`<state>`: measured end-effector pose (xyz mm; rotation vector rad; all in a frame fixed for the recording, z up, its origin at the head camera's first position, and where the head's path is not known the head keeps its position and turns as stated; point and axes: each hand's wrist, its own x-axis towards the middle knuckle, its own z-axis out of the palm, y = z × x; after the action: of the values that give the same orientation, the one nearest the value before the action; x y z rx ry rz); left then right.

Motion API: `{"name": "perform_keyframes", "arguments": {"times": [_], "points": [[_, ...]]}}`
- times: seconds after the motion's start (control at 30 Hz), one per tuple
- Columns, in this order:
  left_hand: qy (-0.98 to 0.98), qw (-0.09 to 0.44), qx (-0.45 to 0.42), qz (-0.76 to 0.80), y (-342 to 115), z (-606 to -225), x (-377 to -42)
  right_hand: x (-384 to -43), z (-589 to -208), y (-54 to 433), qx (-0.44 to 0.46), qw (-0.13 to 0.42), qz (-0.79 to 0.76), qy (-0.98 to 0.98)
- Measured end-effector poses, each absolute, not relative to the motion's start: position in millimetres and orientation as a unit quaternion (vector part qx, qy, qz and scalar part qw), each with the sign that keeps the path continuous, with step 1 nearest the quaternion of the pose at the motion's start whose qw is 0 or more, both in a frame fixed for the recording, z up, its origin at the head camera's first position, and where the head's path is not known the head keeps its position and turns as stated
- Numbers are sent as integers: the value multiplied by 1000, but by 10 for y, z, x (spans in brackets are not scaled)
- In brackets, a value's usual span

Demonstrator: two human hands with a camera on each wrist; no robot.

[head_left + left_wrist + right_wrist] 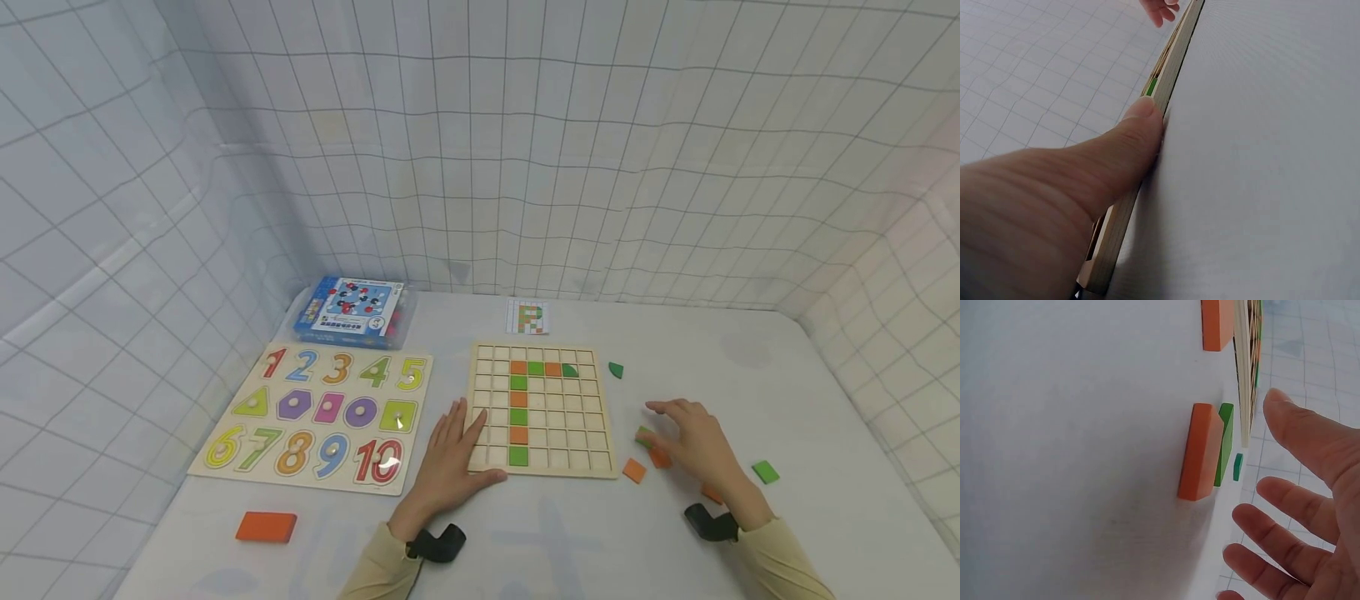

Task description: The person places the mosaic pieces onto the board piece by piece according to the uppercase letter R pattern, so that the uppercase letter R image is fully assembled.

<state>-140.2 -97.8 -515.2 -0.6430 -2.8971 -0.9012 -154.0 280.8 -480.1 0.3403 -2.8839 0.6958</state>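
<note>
My left hand (447, 462) rests on the near left corner of a wooden grid board (545, 475), fingers spread along its left side. In the left wrist view its thumb (1129, 134) lies against the board's edge. Orange and green square tiles (518, 417) form a column and a top row in the grid, the row ending in a dark green quarter-round tile (570, 371). To the right of the board my right hand (697, 446) hovers over loose tiles, its fingers apart and holding nothing. Below it lie an orange tile (1199, 453) and a green tile (1225, 447).
Another quarter-round tile (616, 369) lies right of the board, with a green tile (766, 472) farther right. A small pattern card (528, 317) lies behind. To the left are a number puzzle (315, 417), a boxed set (352, 312) and an orange block (267, 527).
</note>
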Motion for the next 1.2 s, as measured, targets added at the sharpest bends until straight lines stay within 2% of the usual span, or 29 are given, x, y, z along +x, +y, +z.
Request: {"name": "perform_keyframes", "arguments": {"times": [0.8,1.2], "points": [[-933,22,-208,-291,-983,-5173,-1399,-1496,-4770,2766,110,43,207,-971],[-934,23,-211,-287,-984,-5151,-1395,-1615,-4735,2683,67,-38,260,-962]]}}
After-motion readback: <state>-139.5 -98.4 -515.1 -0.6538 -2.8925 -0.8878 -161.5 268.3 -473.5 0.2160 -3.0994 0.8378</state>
